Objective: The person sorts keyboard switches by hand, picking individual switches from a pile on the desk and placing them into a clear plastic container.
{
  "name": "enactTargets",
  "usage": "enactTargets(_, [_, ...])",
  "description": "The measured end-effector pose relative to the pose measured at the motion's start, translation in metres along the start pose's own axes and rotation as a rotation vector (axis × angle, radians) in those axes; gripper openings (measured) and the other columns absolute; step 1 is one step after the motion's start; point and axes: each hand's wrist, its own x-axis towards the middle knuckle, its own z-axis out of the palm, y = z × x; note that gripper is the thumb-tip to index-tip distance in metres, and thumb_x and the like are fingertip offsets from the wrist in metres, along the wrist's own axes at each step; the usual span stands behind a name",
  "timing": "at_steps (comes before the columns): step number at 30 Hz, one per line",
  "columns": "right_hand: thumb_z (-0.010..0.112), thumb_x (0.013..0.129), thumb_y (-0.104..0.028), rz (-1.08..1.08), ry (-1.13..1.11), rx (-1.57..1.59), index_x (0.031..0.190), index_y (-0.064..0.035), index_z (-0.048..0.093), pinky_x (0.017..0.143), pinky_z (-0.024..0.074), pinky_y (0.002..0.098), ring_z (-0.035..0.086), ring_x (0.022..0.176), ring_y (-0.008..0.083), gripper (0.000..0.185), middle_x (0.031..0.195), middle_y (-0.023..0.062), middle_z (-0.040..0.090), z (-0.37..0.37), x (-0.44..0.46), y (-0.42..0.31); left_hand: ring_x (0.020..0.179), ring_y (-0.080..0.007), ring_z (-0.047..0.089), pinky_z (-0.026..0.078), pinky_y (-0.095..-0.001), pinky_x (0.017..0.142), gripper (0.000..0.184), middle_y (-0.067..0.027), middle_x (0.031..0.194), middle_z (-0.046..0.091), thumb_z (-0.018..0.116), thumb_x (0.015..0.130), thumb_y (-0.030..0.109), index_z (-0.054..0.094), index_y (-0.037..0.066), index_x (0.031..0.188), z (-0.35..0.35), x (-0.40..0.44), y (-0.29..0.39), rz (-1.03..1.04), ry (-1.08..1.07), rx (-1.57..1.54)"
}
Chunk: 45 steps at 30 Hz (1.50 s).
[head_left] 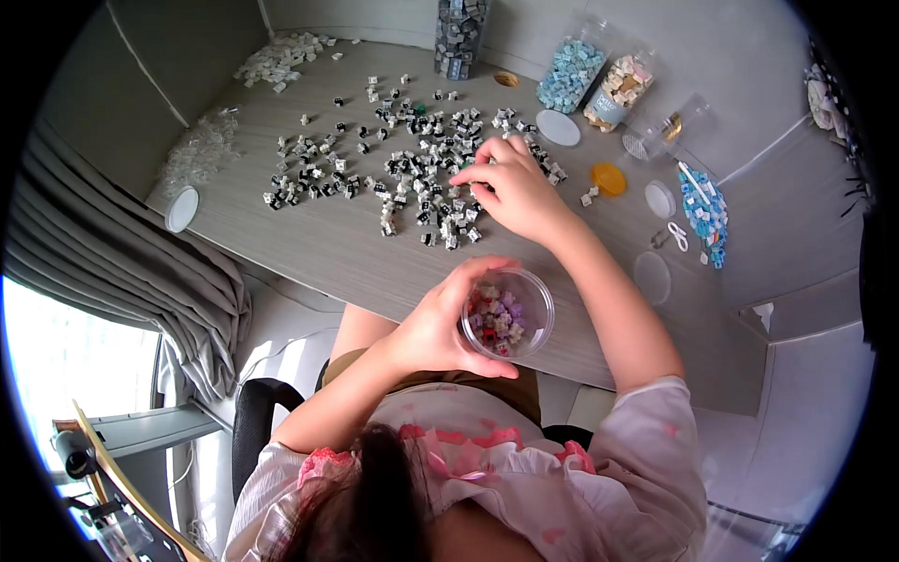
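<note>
Left hand (449, 323): fingers wrapped round side of clear cup (540, 330), gripping it
Cup: over near edge of tabletop (309, 253), open top, small red, purple and pale pieces (496, 317) inside
Right hand (520, 192): at 12 o'clock from cup, fingers bent, tips down at black-and-white switches (435, 164); can't tell if pinching one
Switches: loose spread, mostly 11 o'clock from cup
Yellow lid (609, 179): 1 o'clock from cup, lying flat
White scissors (677, 236): 2 o'clock, near blue pieces (709, 220)
Clear pieces (198, 153): heap, 10 o'clock
</note>
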Motion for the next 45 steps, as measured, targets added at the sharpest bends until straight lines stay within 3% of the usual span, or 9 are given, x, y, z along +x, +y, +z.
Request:
enactTargets(14, [0.078, 0.078, -0.018, 0.013, -0.331, 0.539, 0.091, -0.0115, 0.075, 0.084, 0.044, 0.0324, 0.054, 0.095, 0.0197, 0.015, 0.091, 0.0031, 0.06, -0.088, 0.016, -0.023, 0.134, -0.0325, 0.046, 0.037, -0.0447, 0.111, 0.124, -0.0218, 0.145, 0.044, 0.094, 0.056, 0.051, 0.028, 0.0, 0.148, -0.011, -0.003, -0.005, 0.063, -0.013, -0.022])
enactTargets(16, [0.078, 0.078, -0.016, -0.082, -0.495, 0.609, 0.092, -0.0097, 0.075, 0.08, 0.0438, 0.032, 0.055, 0.089, 0.0175, 0.015, 0.085, 0.0013, 0.06, -0.12, 0.012, -0.039, 0.123, -0.0279, 0.053, 0.042, -0.0406, 0.102, 0.092, -0.0194, 0.136, 0.051, 0.077, 0.078, 0.055, 0.042, -0.003, 0.14, -0.019, -0.013, -0.013, 0.01, 0.173, -0.13])
enactTargets(18, [0.077, 0.078, -0.014, -0.224, -0.649, 0.587, 0.092, -0.0079, 0.075, 0.077, 0.0437, 0.0323, 0.056, 0.084, 0.0156, 0.016, 0.081, -0.0001, 0.06, -0.135, 0.003, -0.05, 0.086, -0.0143, 0.057, 0.047, -0.0289, 0.081, 0.017, -0.0071, 0.095, 0.062, 0.067, 0.089, 0.009, 0.062, -0.001, 0.102, -0.027, -0.007, 0.0, -0.082, 0.558, 0.236])
enactTargets(19, [0.078, 0.077, -0.012, -0.234, -0.641, 0.565, 0.092, -0.0071, 0.075, 0.076, 0.0434, 0.0312, 0.056, 0.084, 0.0153, 0.016, 0.08, 0.0002, 0.06, -0.135, 0.001, -0.054, 0.079, -0.013, 0.057, 0.046, -0.0243, 0.075, 0.01, -0.0057, 0.087, 0.061, 0.066, 0.085, -0.001, 0.063, 0.001, 0.095, -0.04, -0.001, 0.0, -0.155, 0.648, 0.51])
enactTargets(28, [0.076, 0.082, -0.012, 0.008, -0.51, 0.626, 0.095, -0.0017, 0.073, 0.065, 0.0469, 0.0259, 0.056, 0.073, 0.0099, 0.017, 0.085, 0.003, 0.065, -0.106, 0.007, -0.05, 0.093, -0.0309, 0.06, 0.048, -0.0419, 0.083, 0.024, -0.0114, 0.094, 0.062, 0.077, 0.079, 0.022, 0.07, 0.003, 0.091, -0.072, 0.013, -0.024, -0.431, 0.518, 1.147])
enactTargets(35, [0.074, 0.086, -0.013, 0.067, -0.373, 0.677, 0.097, -0.0032, 0.072, 0.062, 0.0449, 0.0237, 0.055, 0.072, 0.0055, 0.015, 0.078, -0.0016, 0.065, -0.1, 0.008, -0.045, 0.075, -0.0118, 0.066, 0.049, -0.0274, 0.062, 0.028, -0.0105, 0.085, 0.072, 0.078, 0.083, 0.019, 0.071, 0.001, 0.104, -0.084, 0.011, -0.007, -0.48, 0.669, 0.682])
enactTargets(40, [0.071, 0.09, -0.012, 0.165, -0.266, 0.683, 0.095, -0.002, 0.072, 0.062, 0.044, 0.0216, 0.055, 0.07, 0.0037, 0.012, 0.077, -0.0014, 0.066, -0.107, 0.006, -0.042, 0.091, -0.014, 0.068, 0.049, -0.0261, 0.083, 0.023, -0.0105, 0.098, 0.074, 0.065, 0.094, 0.007, 0.068, -0.003, 0.114, -0.088, 0.015, 0.027, -0.386, 0.793, -0.089])
enactTargets(43, [0.069, 0.092, -0.013, 0.158, -0.103, 0.693, 0.094, 0.0, 0.071, 0.062, 0.0429, 0.0198, 0.053, 0.07, 0.0015, 0.013, 0.08, -0.0026, 0.067, -0.129, 0.004, -0.055, 0.097, -0.0181, 0.068, 0.053, -0.0308, 0.085, 0.025, -0.0103, 0.104, 0.072, 0.072, 0.086, 0.004, 0.071, 0.001, 0.112, -0.054, 0.011, 0.062, -0.188, 0.538, -0.194])
enactTargets(45, [0.068, 0.093, -0.013, 0.152, -0.043, 0.705, 0.094, 0.0016, 0.071, 0.062, 0.0419, 0.0194, 0.051, 0.07, 0.0005, 0.015, 0.08, -0.0038, 0.066, -0.135, 0.0, -0.053, 0.091, -0.0221, 0.063, 0.052, -0.0347, 0.08, 0.037, -0.0091, 0.098, 0.064, 0.075, 0.08, 0.005, 0.071, 0.003, 0.116, -0.025, 0.017, 0.092, -0.026, 0.147, 0.332])
